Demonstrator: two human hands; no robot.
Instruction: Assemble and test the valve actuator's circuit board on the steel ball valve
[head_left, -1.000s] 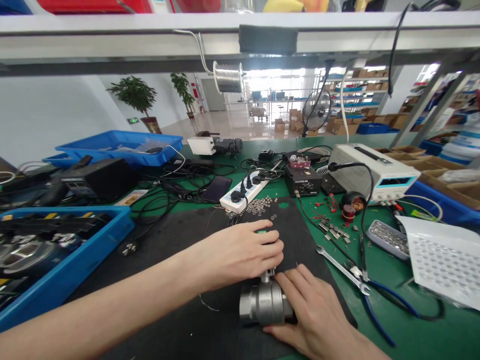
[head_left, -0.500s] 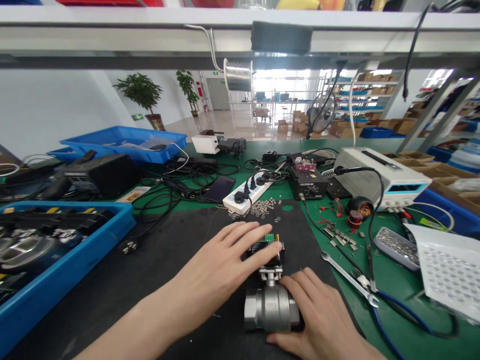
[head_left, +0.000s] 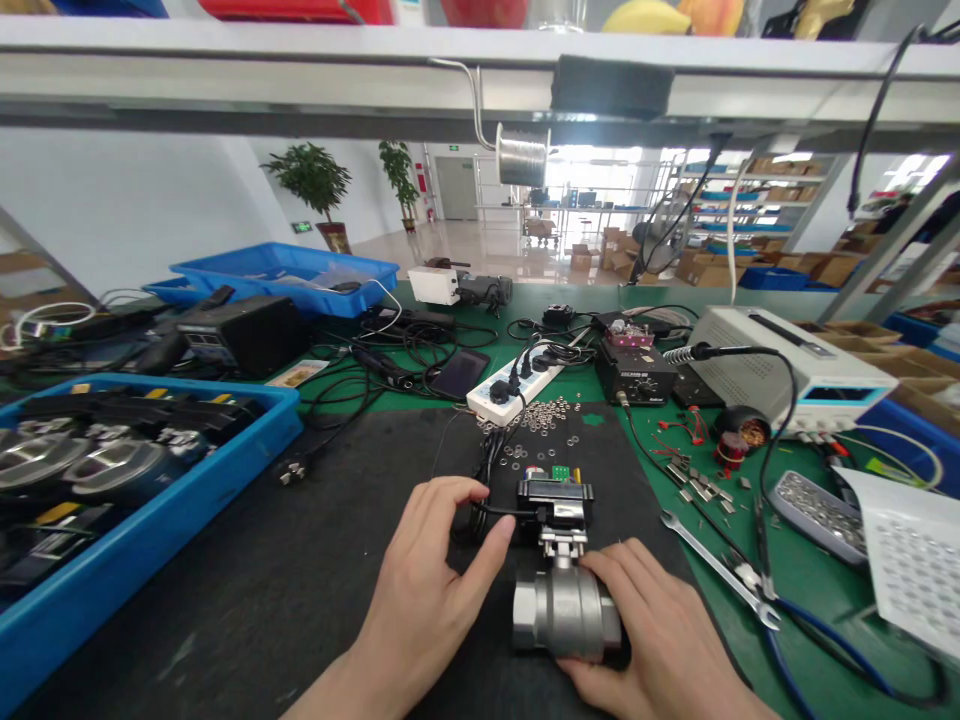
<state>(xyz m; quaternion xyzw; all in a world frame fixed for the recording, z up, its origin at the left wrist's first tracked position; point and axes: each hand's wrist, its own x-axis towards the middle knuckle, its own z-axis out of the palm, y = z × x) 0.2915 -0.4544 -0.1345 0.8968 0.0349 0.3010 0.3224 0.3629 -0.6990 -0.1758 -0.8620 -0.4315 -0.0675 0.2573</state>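
A steel ball valve [head_left: 566,610] lies on the black mat [head_left: 315,610] with a small black actuator [head_left: 553,500] on its stem. The actuator's top is uncovered, showing a green terminal block [head_left: 561,473]. My right hand [head_left: 664,625] grips the valve body's right end, thumb at the near side and fingers over the top. Left of the actuator, my left hand [head_left: 427,560] is open, thumb and index finger apart on either side of the actuator's black cable [head_left: 491,465]. Whether the left fingertips touch the cable, I cannot tell.
A blue bin [head_left: 277,400] holding several valve units stands at left. Small metal rings [head_left: 551,412] lie scattered near a white power strip [head_left: 501,398]. On the right are a wrench [head_left: 720,570], a soldering iron cable, a power supply [head_left: 795,370] and a small-parts tray [head_left: 817,515].
My left hand has come off the actuator's top and moved left and down, uncovering the actuator and its cable. My right hand stays on the valve. The whole view has shifted slightly.
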